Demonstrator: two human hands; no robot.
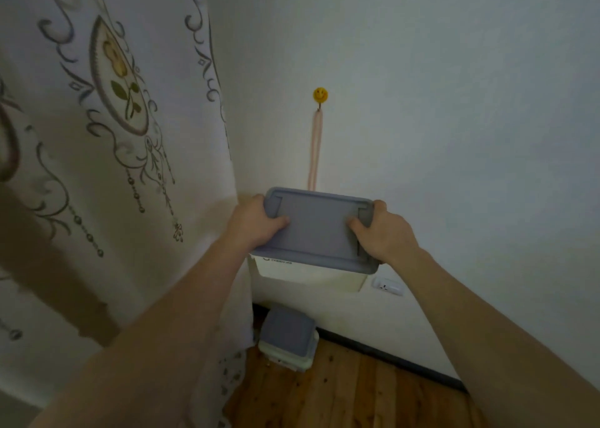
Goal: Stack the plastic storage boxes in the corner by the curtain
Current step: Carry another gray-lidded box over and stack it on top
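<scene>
Carrying step: left hand (251, 224) and right hand (381, 233) grip the lidded storage box (316, 229); next, lower it squarely onto the floor box (287, 338).

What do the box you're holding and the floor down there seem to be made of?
Held storage box: likely plastic, with a matte grey-blue lid moulded with raised ridges and a pale, smooth body. Floor: seemingly wood, shown by brown planks with seams and dark knots.
</scene>
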